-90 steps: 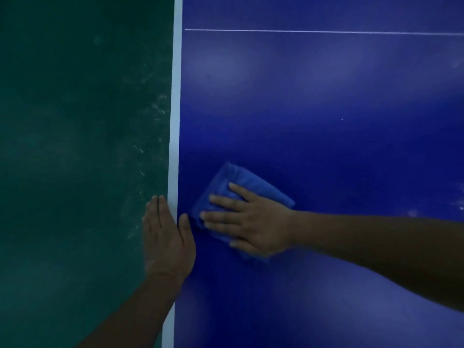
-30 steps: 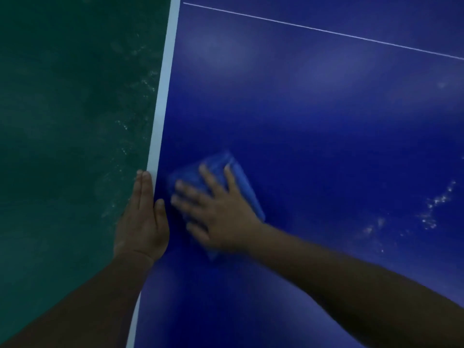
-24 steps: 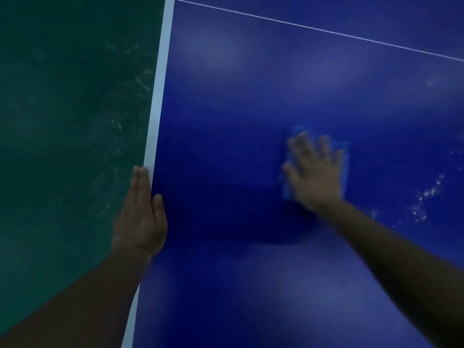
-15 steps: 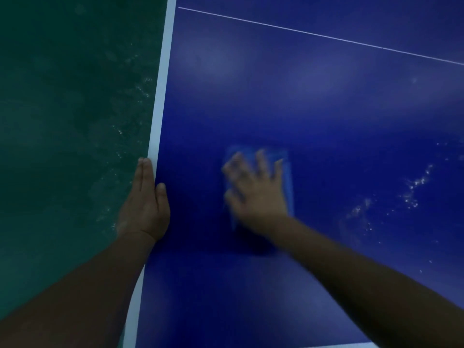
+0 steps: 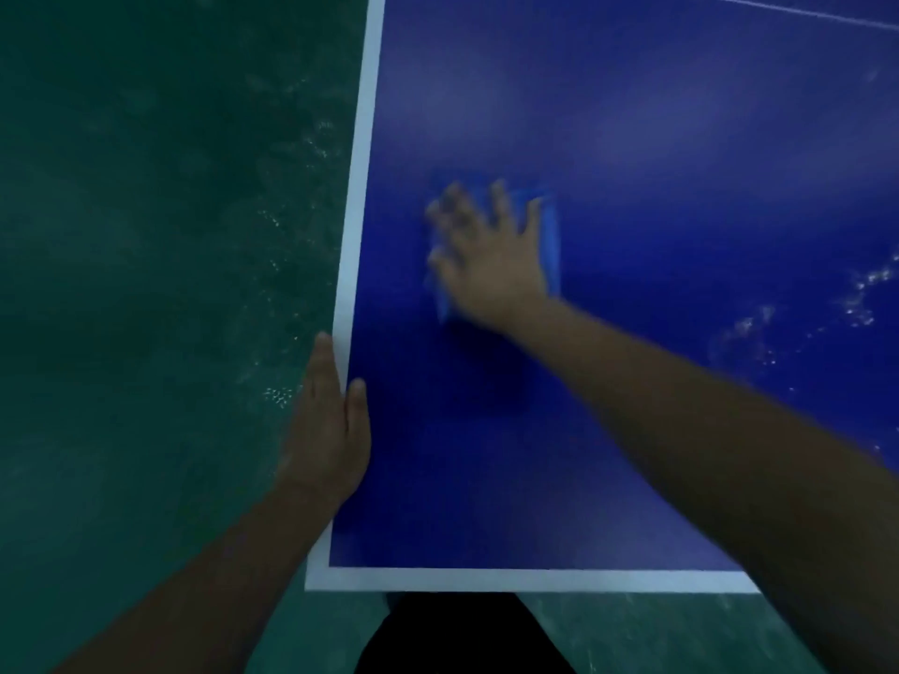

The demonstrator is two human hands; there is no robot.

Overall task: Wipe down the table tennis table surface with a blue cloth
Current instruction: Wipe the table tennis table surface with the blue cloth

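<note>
The blue table tennis table point(image 5: 632, 138) fills the right of the view, with a white border along its left and near edges. A folded blue cloth point(image 5: 549, 235) lies on it near the left side, mostly covered by my right hand point(image 5: 486, 255), which presses flat on it with fingers spread; both are motion-blurred. My left hand point(image 5: 331, 425) rests flat on the table's left edge, with the thumb on the blue surface and the fingers along the white border.
Dark green floor point(image 5: 146, 284) lies left of the table and below its near edge. White dusty specks point(image 5: 861, 299) mark the table at the right. A thin white line point(image 5: 788, 9) crosses the far top right. Dark clothing point(image 5: 462, 634) shows at the bottom.
My right hand swept the cloth right, then back towards the left edge. The view has tilted down, so the table's near edge and corner now show. My left hand stays on the edge.
</note>
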